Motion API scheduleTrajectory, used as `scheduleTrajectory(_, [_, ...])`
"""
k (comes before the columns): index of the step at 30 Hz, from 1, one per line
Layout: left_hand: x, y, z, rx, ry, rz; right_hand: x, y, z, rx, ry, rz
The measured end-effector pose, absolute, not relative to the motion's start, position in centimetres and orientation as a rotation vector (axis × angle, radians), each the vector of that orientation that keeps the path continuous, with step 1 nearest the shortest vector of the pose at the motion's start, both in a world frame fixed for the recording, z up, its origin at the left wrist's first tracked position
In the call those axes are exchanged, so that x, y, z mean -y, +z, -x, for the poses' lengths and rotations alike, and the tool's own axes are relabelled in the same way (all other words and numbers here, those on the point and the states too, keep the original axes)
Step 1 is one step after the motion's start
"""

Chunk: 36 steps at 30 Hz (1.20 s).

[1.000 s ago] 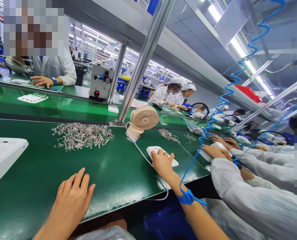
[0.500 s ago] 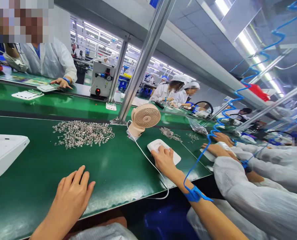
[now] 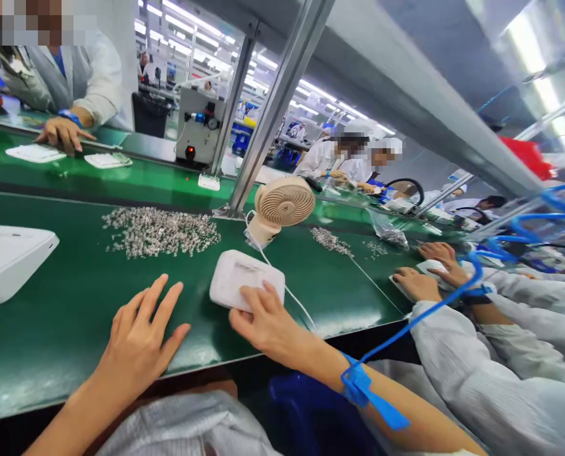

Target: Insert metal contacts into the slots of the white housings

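A white plastic housing (image 3: 230,275), shallow with rounded corners, lies on the green bench top in front of me. My right hand (image 3: 270,323) grips its near right part, with the fingers on its upper face and the thumb by its near edge. A blue strap with a coiled cord circles that wrist. To the left, my left hand (image 3: 142,332) is held with its fingers spread, apart from the housing, and holds nothing. A heap of small shiny metal parts (image 3: 161,231) lies beyond my left hand. At the far left stands another white housing (image 3: 14,259).
A beige desk fan (image 3: 285,202) stands behind the housing, its white cable (image 3: 301,307) running to the bench edge. A metal post (image 3: 273,120) rises behind it. More small metal parts (image 3: 330,240) lie right. Co-workers' hands (image 3: 418,283) work at the right; another person's hand (image 3: 64,132) is across the bench.
My right hand has drawn the white housing leftward, nearer my left hand. My left hand's fingers have spread wider. Across the bench, a co-worker's hand has moved left. The view has shifted slightly.
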State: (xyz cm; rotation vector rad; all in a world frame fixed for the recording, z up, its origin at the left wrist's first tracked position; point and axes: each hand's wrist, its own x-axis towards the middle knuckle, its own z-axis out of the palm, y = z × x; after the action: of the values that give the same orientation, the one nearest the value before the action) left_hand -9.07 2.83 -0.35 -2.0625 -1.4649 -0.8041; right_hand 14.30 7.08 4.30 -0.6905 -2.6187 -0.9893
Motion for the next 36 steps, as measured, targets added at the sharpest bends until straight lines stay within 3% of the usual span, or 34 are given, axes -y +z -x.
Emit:
scheduleTrajectory(5, [-1.8, 0.5, 8.9, 1.516, -0.597, 2.304, -5.1, 4.0, -12.1, 2.75, -0.624, 0.467])
scheduleTrajectory(14, [-1.1, 0.4, 3.9, 1.556, -0.78, 2.054, -5.9, 4.6, -11.9, 2.119, 0.371, 1.04])
scheduleTrajectory(20, [-0.7, 1.6, 5.0, 1.605, -0.838, 2.247, -6.1, 3.3, -11.5, 1.763, 0.842, 1.115])
scheduleTrajectory(28, [1.6, 1.9, 4.8, 1.105, -0.487, 2.556, -8.1, 2.9, -9.6, 1.789, 0.947, 1.028])
scheduleTrajectory(32, [1.0, 1.4, 3.7, 1.222, -0.601, 2.404, -8.5, 3.1, -10.0, 1.856, 0.908, 1.022])
scheduleTrajectory(36, [0.0, 0.2, 3.1, 1.294, -0.478, 2.257, -8.2, 2.8, -11.5, 1.987, 0.708, 1.173])
